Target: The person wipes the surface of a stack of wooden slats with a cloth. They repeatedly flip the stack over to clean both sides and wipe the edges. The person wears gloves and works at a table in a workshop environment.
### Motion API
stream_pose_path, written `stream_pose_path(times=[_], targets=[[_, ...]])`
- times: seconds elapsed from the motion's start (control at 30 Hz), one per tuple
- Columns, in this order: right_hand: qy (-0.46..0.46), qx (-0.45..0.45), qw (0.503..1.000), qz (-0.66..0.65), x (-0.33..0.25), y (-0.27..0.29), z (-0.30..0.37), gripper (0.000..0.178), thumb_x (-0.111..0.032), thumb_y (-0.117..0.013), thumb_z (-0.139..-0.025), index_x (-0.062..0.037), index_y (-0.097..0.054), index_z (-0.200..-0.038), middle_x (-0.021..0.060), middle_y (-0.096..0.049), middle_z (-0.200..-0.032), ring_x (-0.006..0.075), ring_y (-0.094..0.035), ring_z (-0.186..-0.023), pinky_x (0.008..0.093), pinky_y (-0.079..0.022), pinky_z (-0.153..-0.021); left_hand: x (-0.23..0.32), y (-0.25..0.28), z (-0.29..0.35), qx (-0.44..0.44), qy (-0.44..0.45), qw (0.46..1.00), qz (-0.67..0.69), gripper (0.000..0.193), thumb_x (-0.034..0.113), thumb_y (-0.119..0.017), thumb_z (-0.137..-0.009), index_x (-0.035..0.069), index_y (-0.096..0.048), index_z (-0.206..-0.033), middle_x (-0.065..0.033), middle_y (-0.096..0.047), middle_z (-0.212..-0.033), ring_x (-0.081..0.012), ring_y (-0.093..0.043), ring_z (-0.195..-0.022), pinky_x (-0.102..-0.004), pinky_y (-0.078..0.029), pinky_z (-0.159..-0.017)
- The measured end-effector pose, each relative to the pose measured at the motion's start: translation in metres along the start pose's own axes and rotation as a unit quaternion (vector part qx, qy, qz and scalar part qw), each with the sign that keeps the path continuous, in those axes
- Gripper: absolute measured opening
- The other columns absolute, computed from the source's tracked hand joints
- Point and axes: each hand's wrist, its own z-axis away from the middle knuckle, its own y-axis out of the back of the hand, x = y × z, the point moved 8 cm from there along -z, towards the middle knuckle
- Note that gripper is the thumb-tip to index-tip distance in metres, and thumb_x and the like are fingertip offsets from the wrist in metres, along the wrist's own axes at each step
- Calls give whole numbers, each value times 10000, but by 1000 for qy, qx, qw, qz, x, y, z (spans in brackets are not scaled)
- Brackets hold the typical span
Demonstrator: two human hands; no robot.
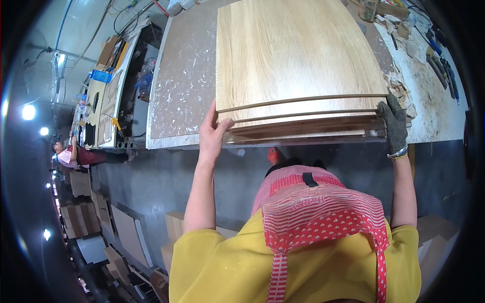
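Several light wood-grain panels [298,55] lie stacked on the workbench, their near edges stepped one below another. My bare left hand [212,132] grips the stack's near left corner, thumb over the front edge and fingers along the side. At the near right corner, my right hand [395,121] in a dark, worn glove closes on the panel edges; some of its fingers are hidden. Under the top panels, lower boards [303,128] show a darker gap between them.
The bench top [177,86] is speckled with white flecks. Pliers-like hand tools [442,70], a jar [368,9] and crumpled paper [399,93] lie on the right. Another person [76,155] stands at a far-left bench. Cartons [80,219] and leaning boards [130,233] stand on the floor behind.
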Motion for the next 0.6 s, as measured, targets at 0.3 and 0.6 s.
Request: stream_pose_path(times=[0.3,0.6], targets=[[8,-51,990,135,-39,-26,1,606,-212,-694,-860,40,-458,-1357,160,-570,-1245,207,-559,-1116,325,-470,-943,-3,2,1,-19,-11,999,-27,758,13,-631,-822,24,-265,-1485,-153,-465,-1392,-207,-497,-1225,-317,-431,-1003],[272,-30,873,404,-30,-23,18,233,-116,-575,-873,-115,-715,-1060,163,-609,-1175,317,-572,-1097,387,-445,-972,-15,-1,3,11,17,999,-37,641,-32,-641,-831,-28,-383,-1418,-137,-556,-1295,-194,-546,-1161,-299,-444,-980]])
